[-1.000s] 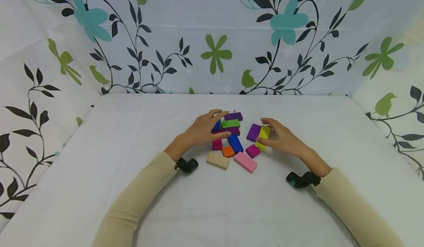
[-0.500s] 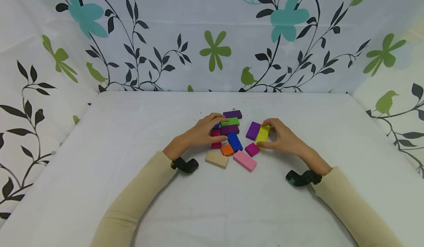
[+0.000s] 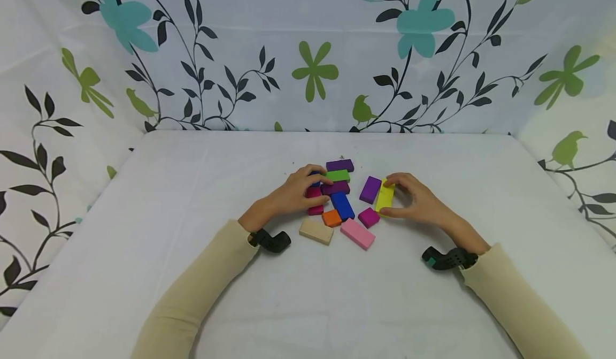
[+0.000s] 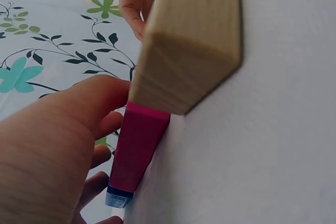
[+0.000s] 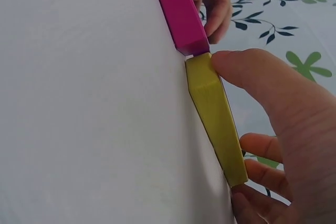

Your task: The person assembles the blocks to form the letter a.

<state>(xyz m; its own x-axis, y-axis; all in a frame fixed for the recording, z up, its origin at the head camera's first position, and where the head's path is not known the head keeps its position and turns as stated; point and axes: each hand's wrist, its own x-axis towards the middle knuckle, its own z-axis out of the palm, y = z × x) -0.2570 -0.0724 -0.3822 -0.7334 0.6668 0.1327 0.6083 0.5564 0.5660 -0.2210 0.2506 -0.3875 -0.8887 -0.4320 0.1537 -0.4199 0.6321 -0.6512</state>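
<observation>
My right hand (image 3: 418, 198) pinches a yellow block (image 3: 385, 197) by its two ends, thumb at the near end and fingers at the far end. The right wrist view shows this yellow block (image 5: 218, 114) lying along the cloth, thumb on its near top. My left hand (image 3: 298, 190) hovers loosely curved over a magenta block (image 3: 315, 201) and a blue block (image 3: 315, 178), partly hidden by its fingers. In the left wrist view the magenta block (image 4: 139, 148) lies beyond a tan wooden block (image 4: 184, 56); whether the thumb touches it I cannot tell.
Around the hands lie a purple block (image 3: 370, 190), a small magenta block (image 3: 368, 218), a pink block (image 3: 357, 234), an orange block (image 3: 331, 219), another blue block (image 3: 343, 206), a green block (image 3: 338, 176) and a dark purple block (image 3: 339, 165). White cloth (image 3: 308, 300) covers the table.
My right thumb and fingers have closed on the ends of the yellow block, which has barely moved. My left hand has lowered slightly, its fingers curving more over the blue block.
</observation>
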